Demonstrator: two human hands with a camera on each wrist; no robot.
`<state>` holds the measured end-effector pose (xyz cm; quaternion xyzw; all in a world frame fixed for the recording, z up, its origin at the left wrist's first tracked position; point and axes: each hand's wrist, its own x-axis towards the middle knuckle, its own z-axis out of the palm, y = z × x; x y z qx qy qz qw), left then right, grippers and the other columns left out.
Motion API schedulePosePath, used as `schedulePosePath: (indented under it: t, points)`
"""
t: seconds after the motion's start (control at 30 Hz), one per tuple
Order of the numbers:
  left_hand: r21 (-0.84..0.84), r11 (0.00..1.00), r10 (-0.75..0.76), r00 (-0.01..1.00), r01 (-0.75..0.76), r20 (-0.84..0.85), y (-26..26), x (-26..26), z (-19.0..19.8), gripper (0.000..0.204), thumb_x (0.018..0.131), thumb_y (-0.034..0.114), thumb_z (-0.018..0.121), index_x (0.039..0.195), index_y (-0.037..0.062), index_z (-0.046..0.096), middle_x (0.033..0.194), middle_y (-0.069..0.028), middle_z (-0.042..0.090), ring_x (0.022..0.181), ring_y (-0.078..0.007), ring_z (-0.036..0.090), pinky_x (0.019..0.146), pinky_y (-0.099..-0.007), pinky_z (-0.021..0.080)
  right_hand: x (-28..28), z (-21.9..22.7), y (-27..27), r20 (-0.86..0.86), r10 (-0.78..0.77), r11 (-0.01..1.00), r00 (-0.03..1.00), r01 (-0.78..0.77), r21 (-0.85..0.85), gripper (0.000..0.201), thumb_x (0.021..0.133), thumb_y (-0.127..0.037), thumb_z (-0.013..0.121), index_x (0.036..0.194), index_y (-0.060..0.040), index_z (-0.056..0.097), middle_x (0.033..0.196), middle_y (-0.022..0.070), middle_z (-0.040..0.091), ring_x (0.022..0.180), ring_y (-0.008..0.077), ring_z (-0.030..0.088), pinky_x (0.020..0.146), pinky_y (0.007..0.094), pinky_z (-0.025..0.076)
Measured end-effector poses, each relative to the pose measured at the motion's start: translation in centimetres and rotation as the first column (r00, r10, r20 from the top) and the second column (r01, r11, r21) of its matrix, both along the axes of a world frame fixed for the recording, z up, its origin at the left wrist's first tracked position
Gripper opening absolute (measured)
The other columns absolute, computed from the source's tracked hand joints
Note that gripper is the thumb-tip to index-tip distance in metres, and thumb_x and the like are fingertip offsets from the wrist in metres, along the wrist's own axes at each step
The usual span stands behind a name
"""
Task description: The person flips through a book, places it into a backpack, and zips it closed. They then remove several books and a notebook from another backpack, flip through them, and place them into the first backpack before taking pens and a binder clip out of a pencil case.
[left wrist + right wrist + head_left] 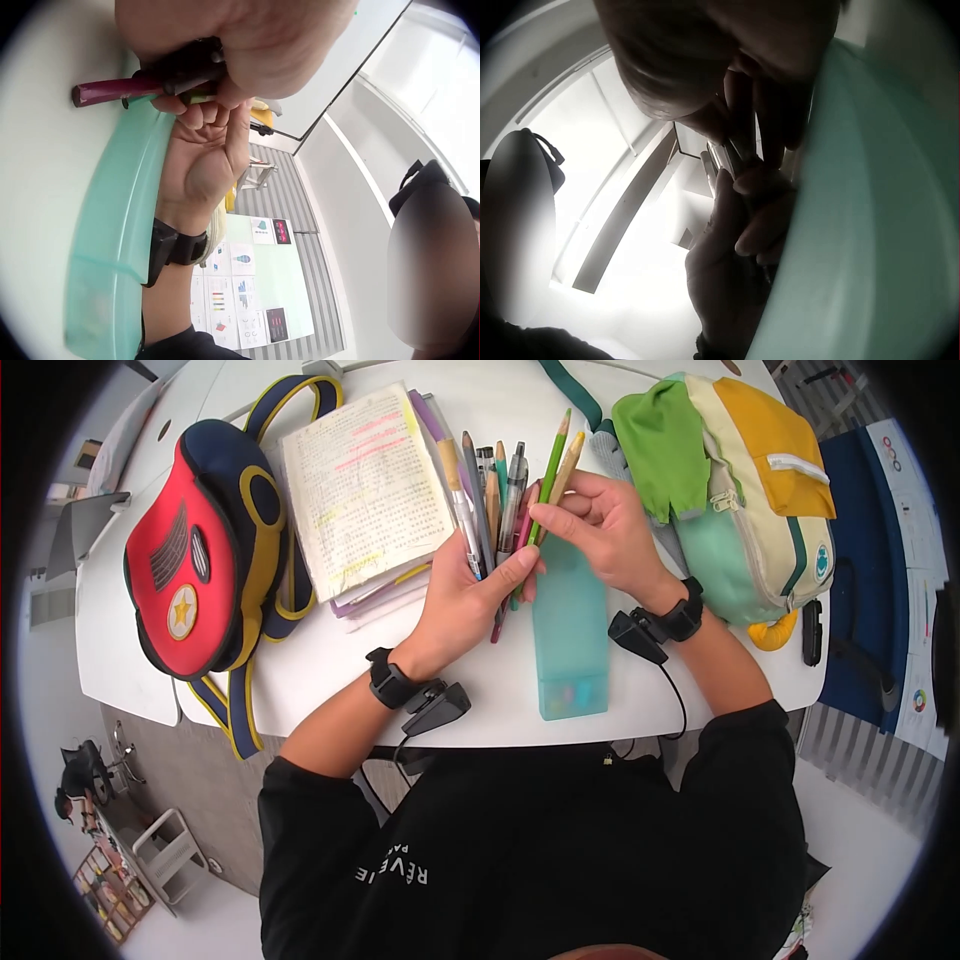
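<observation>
My left hand (455, 605) grips a fanned bunch of pens and pencils, among them a clear-barrelled pen (515, 485), a grey pencil (471, 465) and a white pen (462, 510). From below that fist pokes the end of a dark red pencil (112, 91). Close beside it, my right hand (620, 540) pinches a green pencil (556, 455) and a yellow pencil (570, 466) between thumb and fingers, their tips up. Under both hands, a translucent teal pencil case (572, 640) lies on the table, small colourful things showing dimly at its near end.
Left of the hands, a printed sheet with highlighted lines (365, 490) tops a stack of papers and folders. Beyond it lies a red and navy bag (190, 560) with straps. At right is a green, cream and yellow backpack (740, 490). The white table (470, 705) ends near the person's body.
</observation>
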<state>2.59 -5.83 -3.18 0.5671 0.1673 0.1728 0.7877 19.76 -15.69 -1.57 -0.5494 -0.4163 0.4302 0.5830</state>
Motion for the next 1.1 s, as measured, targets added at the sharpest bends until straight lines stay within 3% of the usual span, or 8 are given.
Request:
schedulePosePath:
  t: [0.27, 0.4, 0.43, 0.47, 0.57, 0.63, 0.73, 1.1]
  points:
    - [-0.002, 0.998, -0.057, 0.995, 0.057, -0.080, 0.3, 0.0, 0.0, 0.027, 0.101, 0.015, 0.060, 0.121, 0.0000, 0.050, 0.094, -0.0119, 0.068, 0.073, -0.0165, 0.064, 0.063, -0.0286, 0.050, 1.8, 0.5, 0.5, -0.276, -0.236, 0.951, 0.932, 0.280, 0.131, 0.032, 0.102, -0.019, 0.057, 0.122, 0.0051, 0.056, 0.112, 0.0186, 0.069, 0.098, 0.0272, 0.072, 0.089, 0.0352, 0.058]
    - [-0.040, 0.998, -0.044, 0.999, 0.044, -0.014, -0.1, 0.0, -0.2, 0.028, 0.101, 0.014, 0.061, 0.121, -0.0018, 0.050, 0.088, -0.0107, 0.066, 0.071, -0.0168, 0.063, 0.063, -0.0296, 0.050, 3.5, 3.9, -0.2, -0.170, -0.214, 0.912, 0.962, 0.259, 0.317, 0.025, 0.103, -0.012, 0.054, 0.123, 0.0019, 0.056, 0.112, 0.0178, 0.067, 0.105, 0.0310, 0.070, 0.096, 0.0429, 0.056]
    - [-0.031, 0.999, -0.033, 0.999, 0.033, 0.000, -0.1, 0.0, -0.2, 0.028, 0.100, 0.013, 0.061, 0.120, -0.0031, 0.051, 0.085, -0.0098, 0.066, 0.069, -0.0161, 0.063, 0.063, -0.0296, 0.050, 1.9, 5.7, -0.3, -0.253, -0.371, 0.863, 0.893, 0.433, 0.261, 0.020, 0.105, -0.015, 0.051, 0.113, 0.0018, 0.059, 0.088, 0.0082, 0.066, 0.072, 0.0159, 0.064, 0.060, 0.0252, 0.049]
    - [-0.033, 0.999, -0.037, 0.999, 0.037, 0.001, -0.2, 0.1, -0.2, 0.028, 0.100, 0.013, 0.061, 0.120, -0.0031, 0.051, 0.085, -0.0098, 0.066, 0.069, -0.0161, 0.063, 0.063, -0.0296, 0.050, 1.7, 5.9, -0.6, -0.251, -0.375, 0.862, 0.892, 0.436, 0.260, 0.020, 0.105, -0.015, 0.051, 0.113, 0.0018, 0.059, 0.088, 0.0082, 0.066, 0.072, 0.0159, 0.064, 0.060, 0.0252, 0.049]
    - [-0.022, 1.000, -0.015, 1.000, 0.015, 0.012, -0.3, -0.2, -0.2, 0.027, 0.100, 0.012, 0.061, 0.121, -0.0027, 0.050, 0.083, -0.0086, 0.064, 0.069, -0.0157, 0.062, 0.063, -0.0296, 0.050, 1.5, 5.6, -1.1, 0.050, -0.378, 0.846, 0.924, 0.323, 0.425, 0.024, 0.107, -0.014, 0.047, 0.119, 0.0043, 0.056, 0.097, 0.0130, 0.067, 0.077, 0.0190, 0.066, 0.064, 0.0263, 0.050]
    - [-0.020, 1.000, 0.006, 0.999, -0.005, 0.040, -0.4, -0.1, -0.2, 0.027, 0.100, 0.011, 0.061, 0.121, -0.0023, 0.050, 0.083, -0.0087, 0.065, 0.070, -0.0158, 0.062, 0.063, -0.0296, 0.050, 2.4, 5.2, -1.6, 0.375, -0.173, 0.885, 0.911, -0.023, 0.466, 0.022, 0.098, 0.000, 0.057, 0.119, 0.0043, 0.059, 0.111, 0.0168, 0.066, 0.100, 0.0281, 0.071, 0.094, 0.0408, 0.057]
    - [-0.017, 1.000, -0.024, 0.999, 0.025, 0.047, -0.4, -0.2, -0.4, 0.031, 0.100, 0.012, 0.060, 0.125, -0.0005, 0.046, 0.088, -0.0094, 0.063, 0.073, -0.0178, 0.062, 0.066, -0.0300, 0.049, 1.6, 5.0, -1.6, 0.579, -0.146, 0.904, 0.803, -0.130, 0.408, 0.022, 0.092, 0.010, 0.060, 0.114, 0.0073, 0.061, 0.110, 0.0168, 0.065, 0.096, 0.0252, 0.071, 0.091, 0.0374, 0.059]
    - [-0.004, 1.000, 0.011, 0.998, -0.011, 0.065, -0.4, -0.1, -0.5, 0.027, 0.100, 0.011, 0.062, 0.120, -0.0012, 0.050, 0.087, -0.0094, 0.066, 0.072, -0.0162, 0.064, 0.064, -0.0293, 0.051, 1.7, 3.8, -1.7, 0.438, 0.090, 0.963, 0.894, -0.191, 0.191, 0.018, 0.098, 0.004, 0.054, 0.116, 0.0018, 0.057, 0.104, 0.0089, 0.064, 0.093, 0.0166, 0.067, 0.085, 0.0296, 0.054]
